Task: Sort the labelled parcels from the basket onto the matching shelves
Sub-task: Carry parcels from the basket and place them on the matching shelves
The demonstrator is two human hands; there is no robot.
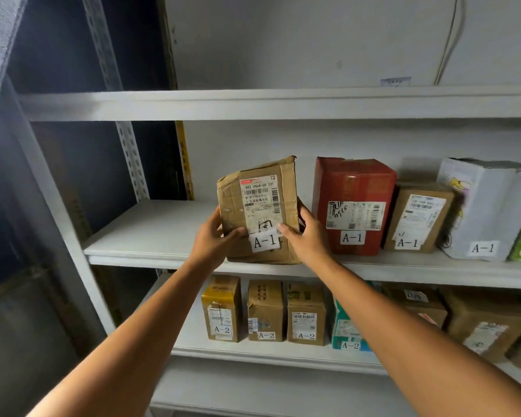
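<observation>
Between the two hands stands the brown cardboard parcel with a white A-1 sticker [262, 203]. The left hand [214, 236] holds its left side and the right hand [309, 240] holds its right side. Both thumbs lie on the front, near the sticker. The other fingers curl round the sides toward the back. Both hands hold it, so neither one is nearer than the other.

The parcel's long side runs up and down. It leans a little, with its top higher on the right. Its bottom is at the front edge of the white metal shelf [151, 236]. I cannot tell if it rests fully on the shelf.

Just past the right hand stands a tall red cardboard box [355, 182], and it has an A-1 sticker too. The gap between that box and the right hand's fingers is small. Out past the left hand the shelf board goes on. Behind the parcel, away from the hands, is more shelf and then the pale wall [253, 139].

So I think this is the right shelf. The next move looks like a push straight back, away from the arms. The side to watch is the right one, where the knuckles could bump the red box. Sliding a bit to the left first looks safer. The basket is not in sight.
</observation>
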